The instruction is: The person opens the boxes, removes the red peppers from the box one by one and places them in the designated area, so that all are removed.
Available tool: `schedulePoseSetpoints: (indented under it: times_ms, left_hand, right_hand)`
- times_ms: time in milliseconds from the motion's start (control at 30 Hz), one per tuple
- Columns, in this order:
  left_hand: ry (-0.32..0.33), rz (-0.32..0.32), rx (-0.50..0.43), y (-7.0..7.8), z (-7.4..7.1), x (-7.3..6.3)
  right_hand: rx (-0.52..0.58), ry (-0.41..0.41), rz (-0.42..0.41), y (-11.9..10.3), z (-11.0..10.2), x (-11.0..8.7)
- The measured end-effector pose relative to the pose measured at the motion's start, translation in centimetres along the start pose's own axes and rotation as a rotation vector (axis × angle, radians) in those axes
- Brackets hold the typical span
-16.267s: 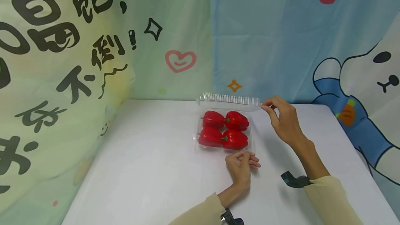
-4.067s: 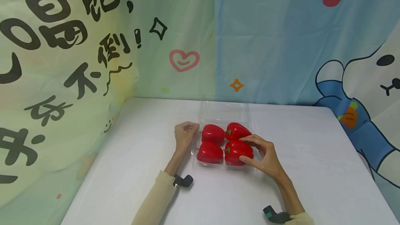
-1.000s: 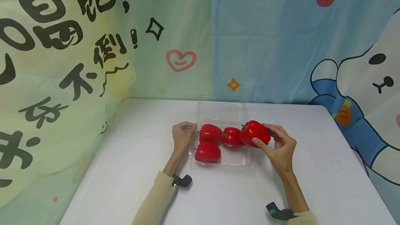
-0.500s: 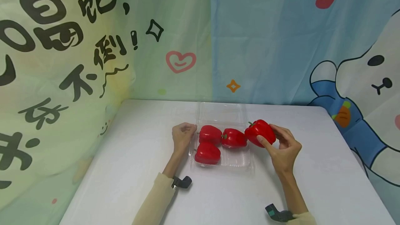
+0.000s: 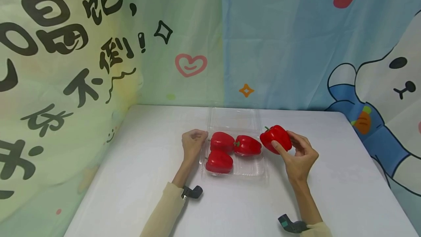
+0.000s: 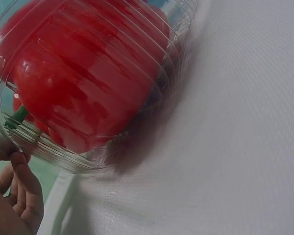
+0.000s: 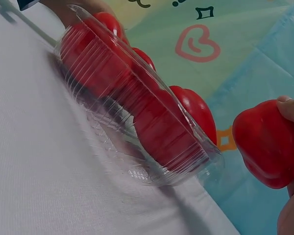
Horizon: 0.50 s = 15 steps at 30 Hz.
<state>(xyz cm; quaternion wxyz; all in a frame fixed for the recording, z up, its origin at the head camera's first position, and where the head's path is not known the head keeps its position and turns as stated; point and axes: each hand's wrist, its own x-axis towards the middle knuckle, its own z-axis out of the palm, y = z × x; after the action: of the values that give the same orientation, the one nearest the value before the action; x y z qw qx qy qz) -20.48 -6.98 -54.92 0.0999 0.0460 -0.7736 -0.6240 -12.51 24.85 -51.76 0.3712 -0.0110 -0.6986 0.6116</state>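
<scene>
A clear plastic clamshell box (image 5: 248, 170) stands on the table in the head view, its lid (image 5: 233, 118) laid back behind it. Three red bell peppers sit inside: one at the back left (image 5: 222, 141), one at the front left (image 5: 219, 161) and one at the right (image 5: 247, 145). My left hand (image 5: 193, 143) pinches the box's left rim; the left wrist view shows thumb and finger on that edge. Just right of the box, my right hand (image 5: 300, 154) holds another red bell pepper (image 5: 275, 139) between thumb and fingers, raised off the table and apart from the box.
The white table (image 5: 138, 178) extends around the box on every side. A printed curtain (image 5: 279, 39) hangs along the table's back edge and left side. Dark wrist cameras (image 5: 193, 192) are strapped to both wrists.
The lid, earlier held by my right hand, went back flat. My right hand then took the front right pepper from the box and moved it up and right. Lately the left hand stays put.
</scene>
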Motion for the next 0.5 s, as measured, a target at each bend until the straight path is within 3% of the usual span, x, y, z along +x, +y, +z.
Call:
schedulePoseSetpoints:
  times_ms: [267, 500]
  left_hand:
    - [0.006, -0.007, 0.013, 0.08, -0.05, -0.15]
    - [0.007, 0.003, 0.015, 0.10, -0.04, -0.19]
  right_hand:
    - [-0.012, 0.047, -0.036, 0.31, -0.01, 0.09]
    - [-0.054, 0.065, -0.012, 0.67, -0.29, 0.12]
